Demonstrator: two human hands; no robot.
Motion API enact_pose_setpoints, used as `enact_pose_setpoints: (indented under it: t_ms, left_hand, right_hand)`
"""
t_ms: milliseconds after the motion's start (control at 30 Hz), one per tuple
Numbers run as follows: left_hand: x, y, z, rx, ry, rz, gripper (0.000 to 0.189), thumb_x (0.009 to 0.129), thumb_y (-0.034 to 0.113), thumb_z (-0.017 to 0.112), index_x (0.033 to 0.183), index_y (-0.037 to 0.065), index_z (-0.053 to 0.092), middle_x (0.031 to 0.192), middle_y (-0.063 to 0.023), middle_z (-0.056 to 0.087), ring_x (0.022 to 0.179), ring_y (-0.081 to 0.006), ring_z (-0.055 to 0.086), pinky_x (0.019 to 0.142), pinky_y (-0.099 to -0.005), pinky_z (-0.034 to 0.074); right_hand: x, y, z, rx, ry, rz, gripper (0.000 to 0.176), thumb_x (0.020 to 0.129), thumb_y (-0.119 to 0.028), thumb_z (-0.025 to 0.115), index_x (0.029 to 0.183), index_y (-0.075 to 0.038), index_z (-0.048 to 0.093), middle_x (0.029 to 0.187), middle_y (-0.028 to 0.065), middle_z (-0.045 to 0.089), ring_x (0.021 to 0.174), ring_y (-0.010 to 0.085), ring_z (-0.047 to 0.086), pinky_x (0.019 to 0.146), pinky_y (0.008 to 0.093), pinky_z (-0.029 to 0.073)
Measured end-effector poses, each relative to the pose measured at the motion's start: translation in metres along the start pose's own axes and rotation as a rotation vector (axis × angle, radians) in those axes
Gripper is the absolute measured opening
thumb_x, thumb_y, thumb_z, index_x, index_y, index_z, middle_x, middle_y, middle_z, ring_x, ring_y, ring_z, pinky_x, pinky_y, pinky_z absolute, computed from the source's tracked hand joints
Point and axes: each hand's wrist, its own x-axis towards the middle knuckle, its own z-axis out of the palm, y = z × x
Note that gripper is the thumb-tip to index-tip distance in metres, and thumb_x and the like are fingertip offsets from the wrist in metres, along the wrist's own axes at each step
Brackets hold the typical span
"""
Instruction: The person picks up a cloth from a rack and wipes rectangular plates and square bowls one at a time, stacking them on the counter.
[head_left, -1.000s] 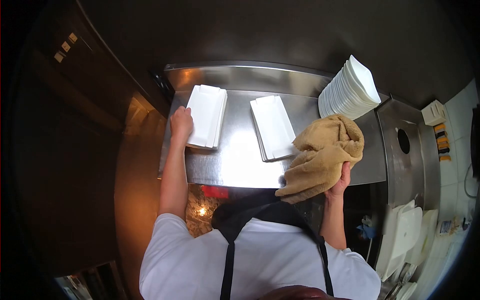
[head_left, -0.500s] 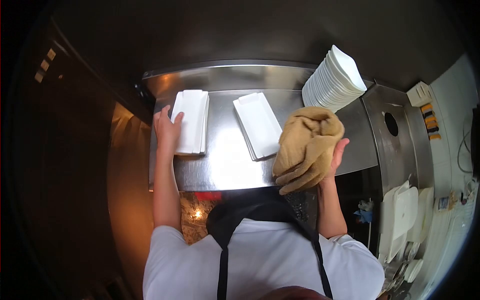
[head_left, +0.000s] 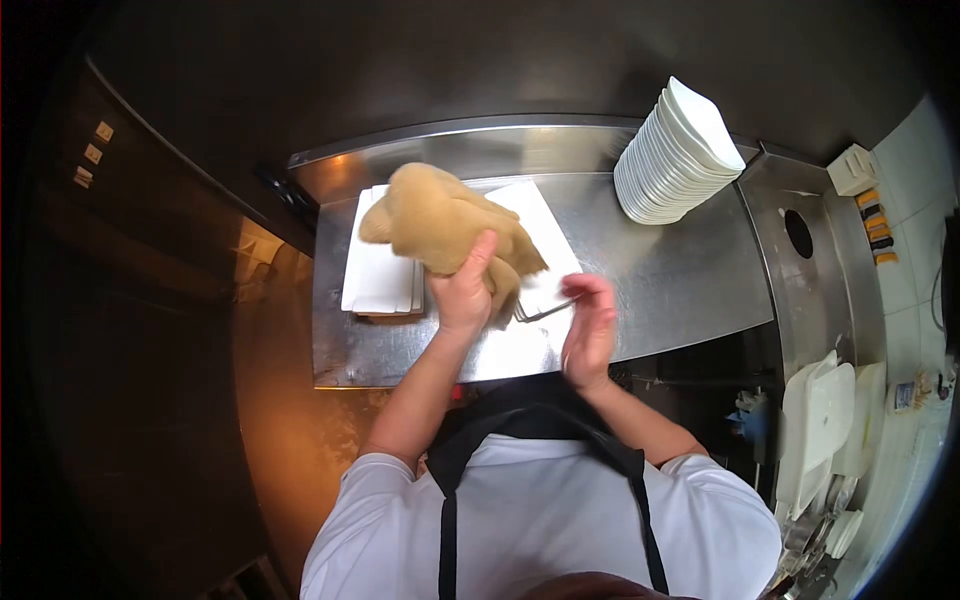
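A tan cloth point(head_left: 440, 220) is bunched in my left hand point(head_left: 463, 295), the thumb pressed on its near side. It hangs over the gap between two stacks of white rectangular plates and covers part of both. The left stack of plates point(head_left: 375, 275) shows mostly along its front and left side. Of the right stack of plates point(head_left: 550, 240), the upper edge and right side are visible. My right hand point(head_left: 592, 330) is empty, loosely curled with fingers apart and a little blurred, just beside the right stack's near corner.
A tall, leaning stack of white curved dishes point(head_left: 680, 150) stands at the back right of the steel counter point(head_left: 660, 290). Further right is a steel surface with a round hole point(head_left: 797, 233). White trays point(head_left: 825, 410) stand upright at the lower right.
The cloth has passed from my right hand to my left and moved leftward over the plates. My left hand has left the left stack; my right hand has moved left, now without the cloth.
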Motion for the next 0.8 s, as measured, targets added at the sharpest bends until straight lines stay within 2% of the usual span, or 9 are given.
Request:
enact_pose_setpoints:
  t_ms: [133, 200, 367, 467, 500, 600, 667, 733, 800]
  left_hand:
    - [-0.012, -0.005, -0.009, -0.016, -0.086, -0.069, 0.048, 0.09, 0.009, 0.07, 0.133, -0.001, 0.052, 0.125, -0.0106, 0.061, 0.115, -0.0216, 0.06, 0.102, -0.037, 0.047]
    - [-0.024, -0.001, -0.008, -0.035, -0.2, -0.174, 0.052, 0.091, 0.015, 0.07, 0.136, -0.001, 0.05, 0.128, -0.0111, 0.06, 0.117, -0.0213, 0.059, 0.104, -0.0382, 0.045]
    - [-0.001, 0.02, -0.002, 0.455, -0.59, -0.523, 0.06, 0.082, 0.024, 0.076, 0.133, 0.0, 0.054, 0.126, -0.0141, 0.064, 0.118, -0.027, 0.061, 0.103, -0.0376, 0.045]
    - [0.0, 0.018, 0.019, 1.062, -0.598, -0.41, 0.061, 0.08, 0.029, 0.077, 0.13, 0.001, 0.057, 0.126, -0.0171, 0.063, 0.118, -0.03, 0.061, 0.102, -0.0371, 0.046]
    - [0.001, 0.005, 0.02, 1.394, -0.678, -0.241, 0.061, 0.076, 0.034, 0.081, 0.125, 0.003, 0.06, 0.12, -0.018, 0.065, 0.117, -0.0319, 0.061, 0.103, -0.0418, 0.044]
    - [-0.026, -0.029, -0.001, 1.544, -0.638, 0.239, 0.106, 0.069, 0.04, 0.087, 0.148, -0.004, 0.032, 0.146, -0.029, 0.033, 0.136, -0.0464, 0.033, 0.111, -0.053, 0.029]
    - [-0.053, -0.053, -0.018, 1.522, -0.521, 0.221, 0.119, 0.067, 0.044, 0.086, 0.152, -0.006, 0.02, 0.149, -0.0364, 0.018, 0.133, -0.0534, 0.029, 0.109, -0.0578, 0.028]
    - [-0.067, -0.083, -0.028, 1.501, -0.358, 0.087, 0.124, 0.07, 0.05, 0.084, 0.155, -0.005, 0.012, 0.149, -0.04, 0.016, 0.134, -0.0547, 0.028, 0.109, -0.0592, 0.027]
    - [-0.066, -0.101, -0.027, 1.53, -0.284, 0.098, 0.126, 0.07, 0.052, 0.084, 0.155, -0.005, 0.011, 0.149, -0.0407, 0.016, 0.135, -0.0551, 0.026, 0.108, -0.0601, 0.027]
  right_hand:
    - [-0.009, 0.003, 0.016, 0.876, -0.155, 0.941, 0.101, 0.089, -0.083, 0.026, 0.156, -0.008, 0.021, 0.152, 0.0196, 0.037, 0.138, 0.0355, 0.039, 0.113, 0.0536, 0.031]
    - [0.02, -0.01, 0.016, 1.055, -0.146, 0.773, 0.108, 0.085, -0.087, 0.027, 0.158, -0.009, 0.014, 0.161, 0.0162, 0.024, 0.147, 0.0368, 0.028, 0.118, 0.0562, 0.026]
    - [0.062, -0.018, -0.007, 0.758, -0.352, 0.447, 0.104, 0.087, -0.075, 0.052, 0.154, -0.002, 0.022, 0.152, 0.0146, 0.039, 0.139, 0.0283, 0.042, 0.115, 0.0423, 0.034]
    - [0.065, 0.016, -0.011, 0.313, -0.432, 0.249, 0.087, 0.089, -0.055, 0.07, 0.147, 0.0, 0.036, 0.141, 0.0134, 0.052, 0.129, 0.0238, 0.051, 0.109, 0.0386, 0.04]
    - [0.073, 0.012, -0.008, 0.238, -0.328, 0.32, 0.068, 0.087, -0.034, 0.079, 0.137, 0.001, 0.049, 0.132, 0.0125, 0.06, 0.121, 0.0208, 0.057, 0.102, 0.0359, 0.045]
    - [0.103, 0.016, -0.017, 0.024, -0.15, 0.405, 0.054, 0.083, -0.021, 0.082, 0.127, 0.001, 0.058, 0.129, 0.0121, 0.061, 0.119, 0.0195, 0.058, 0.099, 0.0362, 0.047]
    - [0.135, 0.01, -0.023, 0.009, -0.04, 0.127, 0.054, 0.077, -0.016, 0.086, 0.123, 0.001, 0.061, 0.126, 0.0146, 0.063, 0.118, 0.0234, 0.06, 0.098, 0.0373, 0.048]
    - [0.174, 0.008, -0.027, -0.66, -0.07, -0.463, 0.061, 0.072, -0.018, 0.089, 0.124, -0.003, 0.062, 0.128, 0.0184, 0.062, 0.12, 0.0312, 0.059, 0.1, 0.0404, 0.047]
    - [0.196, 0.024, -0.009, -0.825, -0.294, -0.535, 0.066, 0.071, -0.025, 0.089, 0.126, -0.003, 0.061, 0.129, 0.0185, 0.062, 0.119, 0.035, 0.059, 0.101, 0.0428, 0.047]
